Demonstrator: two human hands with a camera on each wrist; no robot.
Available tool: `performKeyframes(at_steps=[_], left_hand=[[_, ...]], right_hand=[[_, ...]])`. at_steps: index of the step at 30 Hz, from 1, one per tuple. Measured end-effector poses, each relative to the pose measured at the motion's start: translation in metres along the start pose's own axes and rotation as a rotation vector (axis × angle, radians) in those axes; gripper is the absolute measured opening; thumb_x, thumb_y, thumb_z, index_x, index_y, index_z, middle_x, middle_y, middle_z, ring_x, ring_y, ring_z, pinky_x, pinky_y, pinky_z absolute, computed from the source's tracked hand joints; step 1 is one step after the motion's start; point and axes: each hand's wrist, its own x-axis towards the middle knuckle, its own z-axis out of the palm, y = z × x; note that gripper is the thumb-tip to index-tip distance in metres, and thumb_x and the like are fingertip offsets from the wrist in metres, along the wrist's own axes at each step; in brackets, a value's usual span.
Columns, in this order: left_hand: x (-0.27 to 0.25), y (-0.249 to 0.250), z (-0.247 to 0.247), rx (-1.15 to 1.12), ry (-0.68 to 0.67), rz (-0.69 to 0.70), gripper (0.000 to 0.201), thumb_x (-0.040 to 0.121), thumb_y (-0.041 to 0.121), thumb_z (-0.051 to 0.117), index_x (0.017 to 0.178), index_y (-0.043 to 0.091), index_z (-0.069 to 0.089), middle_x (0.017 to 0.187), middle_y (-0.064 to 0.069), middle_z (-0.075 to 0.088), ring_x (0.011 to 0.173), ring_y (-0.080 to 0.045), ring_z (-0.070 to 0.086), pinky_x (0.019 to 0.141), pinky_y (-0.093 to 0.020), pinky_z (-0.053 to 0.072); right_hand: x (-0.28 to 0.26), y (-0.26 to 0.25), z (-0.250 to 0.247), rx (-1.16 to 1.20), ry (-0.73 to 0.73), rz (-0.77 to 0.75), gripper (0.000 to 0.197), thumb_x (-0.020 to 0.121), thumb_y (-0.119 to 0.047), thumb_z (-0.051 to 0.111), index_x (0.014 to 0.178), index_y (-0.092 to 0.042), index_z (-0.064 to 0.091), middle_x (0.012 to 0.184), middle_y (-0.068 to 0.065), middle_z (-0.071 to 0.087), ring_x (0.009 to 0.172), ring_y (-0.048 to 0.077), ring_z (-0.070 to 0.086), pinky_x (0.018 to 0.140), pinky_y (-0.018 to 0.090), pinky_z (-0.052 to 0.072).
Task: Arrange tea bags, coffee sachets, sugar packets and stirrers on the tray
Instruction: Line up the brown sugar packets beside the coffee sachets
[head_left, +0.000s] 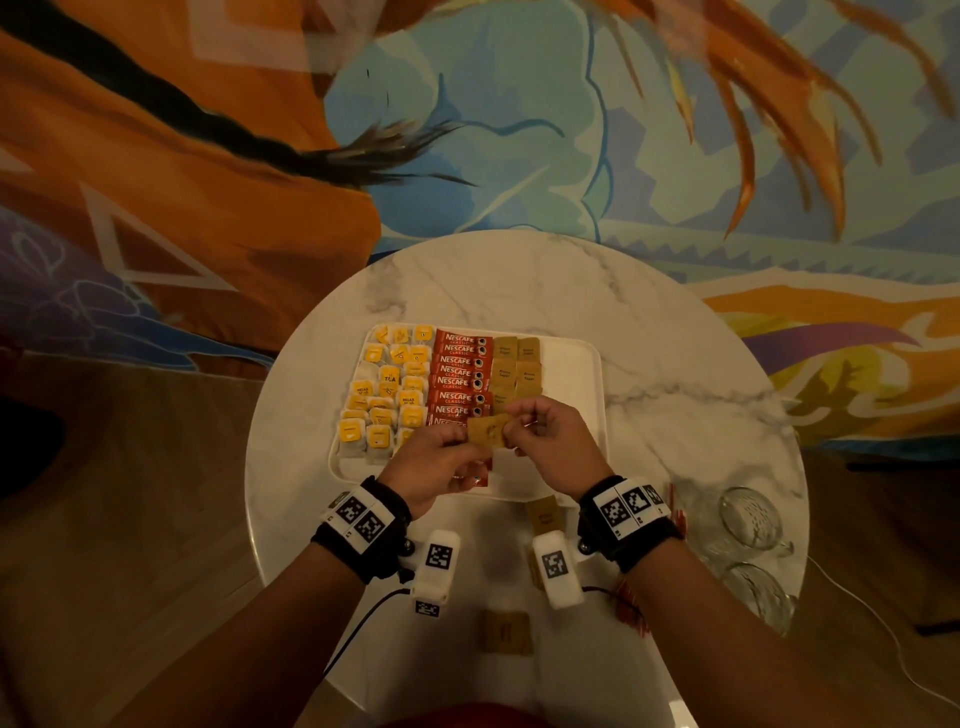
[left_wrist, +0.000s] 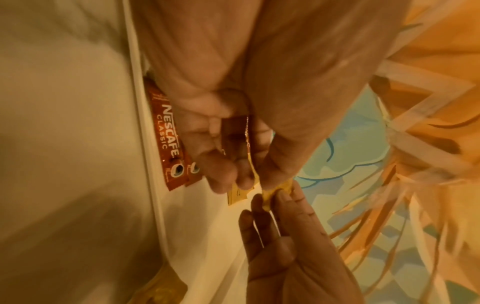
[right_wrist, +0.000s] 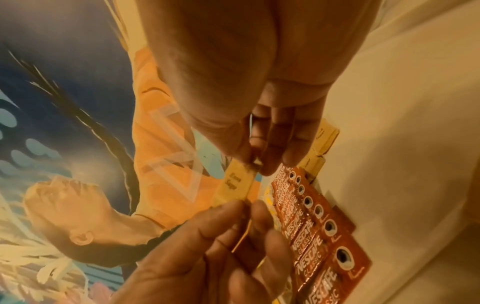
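Both hands pinch one flat brown paper sugar packet (head_left: 487, 431) over the near part of the white tray (head_left: 571, 358): left hand (head_left: 434, 460) on its left edge, right hand (head_left: 553, 441) on its right. Glossy red Nescafe sachets (head_left: 460, 374) sit mid-tray, yellow tea bags (head_left: 384, 395) left, on the round marble surface (head_left: 649, 332).

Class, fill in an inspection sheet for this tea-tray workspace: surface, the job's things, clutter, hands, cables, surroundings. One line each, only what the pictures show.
Surface: round white marble table bearing a white tray.
Job's things: on the tray, yellow tea bags at left, red coffee sachets in the middle, brown sugar packets to their right; loose sugar packets on the table near the person; red stirrers, partly hidden.
Clutter: two glass mugs at the table's right edge.
Hands: left hand and right hand both pinch one held sugar packet above the tray.
Cables: black lead from the left wrist unit; white cable on the floor.
Surroundings: painted mural behind; wooden floor.
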Motion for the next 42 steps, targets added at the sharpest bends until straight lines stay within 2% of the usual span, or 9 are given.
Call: performKeyframes(at_steps=[7,15,20,24,30,34,37,40,42], left_hand=[[-0.004,-0.002,0.002,0.241,-0.147,0.027,0.01,0.086,0.009,0.071,0.087,0.019,0.072,0.079,-0.002,0.069,0.077,-0.015,0.065,0.065,-0.026,0.051],[-0.004,0.003,0.002,0.204,-0.09,0.032,0.01,0.089,0.015,0.071,0.097,0.008,0.074,0.085,-0.008,0.071,0.073,-0.017,0.064,0.06,-0.025,0.048],[-0.001,-0.004,0.0,0.141,0.006,0.04,0.013,0.094,0.012,0.067,0.101,0.003,0.073,0.092,-0.017,0.073,0.066,-0.015,0.061,0.056,-0.025,0.045],[-0.002,-0.009,0.002,0.16,0.021,0.025,0.014,0.094,0.01,0.067,0.101,0.0,0.072,0.082,-0.011,0.07,0.067,-0.016,0.062,0.057,-0.025,0.044],[-0.004,-0.013,0.002,0.204,0.023,-0.016,0.011,0.093,0.01,0.064,0.099,0.007,0.073,0.087,-0.012,0.071,0.068,-0.019,0.063,0.056,-0.025,0.045],[-0.009,-0.017,-0.004,0.302,-0.02,-0.046,0.011,0.092,0.015,0.066,0.098,0.01,0.074,0.089,-0.007,0.072,0.07,-0.017,0.065,0.056,-0.022,0.046],[-0.014,-0.021,-0.008,0.358,-0.022,-0.041,0.011,0.094,0.018,0.065,0.098,0.013,0.074,0.089,-0.006,0.072,0.07,-0.016,0.066,0.056,-0.022,0.046],[-0.018,-0.023,-0.012,0.373,-0.021,-0.04,0.011,0.095,0.021,0.064,0.099,0.015,0.072,0.09,-0.006,0.072,0.072,-0.016,0.065,0.058,-0.022,0.047],[-0.02,-0.024,-0.014,0.369,-0.015,-0.043,0.012,0.095,0.021,0.064,0.1,0.015,0.072,0.091,-0.006,0.072,0.073,-0.016,0.065,0.059,-0.022,0.047]], right_hand=[[0.003,-0.001,0.001,-0.05,-0.043,-0.024,0.016,0.096,-0.007,0.064,0.106,-0.017,0.072,0.099,0.0,0.071,0.084,0.006,0.068,0.074,0.023,0.054],[0.001,0.001,-0.002,-0.07,-0.057,-0.053,0.02,0.095,-0.006,0.064,0.104,-0.022,0.072,0.103,0.002,0.072,0.089,0.01,0.069,0.077,0.022,0.054],[-0.005,0.006,0.002,0.002,-0.017,0.021,0.013,0.096,-0.013,0.065,0.109,-0.012,0.068,0.084,0.004,0.067,0.07,0.01,0.064,0.07,0.025,0.055],[-0.014,0.013,0.006,-0.08,-0.089,0.069,0.011,0.096,-0.017,0.066,0.09,-0.011,0.072,0.074,0.0,0.07,0.062,0.009,0.063,0.066,0.025,0.054],[0.009,0.024,0.004,-0.241,0.151,0.209,0.014,0.091,-0.019,0.07,0.078,-0.022,0.075,0.08,-0.004,0.074,0.065,0.012,0.066,0.067,0.03,0.056],[0.025,0.021,0.008,-0.377,0.164,0.244,0.011,0.092,-0.023,0.071,0.083,-0.018,0.076,0.072,-0.002,0.07,0.058,0.011,0.063,0.055,0.02,0.045],[0.034,0.02,0.012,-0.454,0.168,0.277,0.011,0.09,-0.025,0.073,0.084,-0.017,0.077,0.068,-0.007,0.066,0.067,0.015,0.066,0.061,0.023,0.049],[0.041,0.024,0.013,-0.525,0.17,0.299,0.012,0.088,-0.026,0.075,0.088,-0.015,0.079,0.084,-0.002,0.072,0.082,0.019,0.068,0.074,0.03,0.054],[0.044,0.025,0.014,-0.564,0.177,0.3,0.014,0.087,-0.028,0.076,0.092,-0.015,0.08,0.094,-0.001,0.074,0.084,0.015,0.064,0.074,0.028,0.052]])
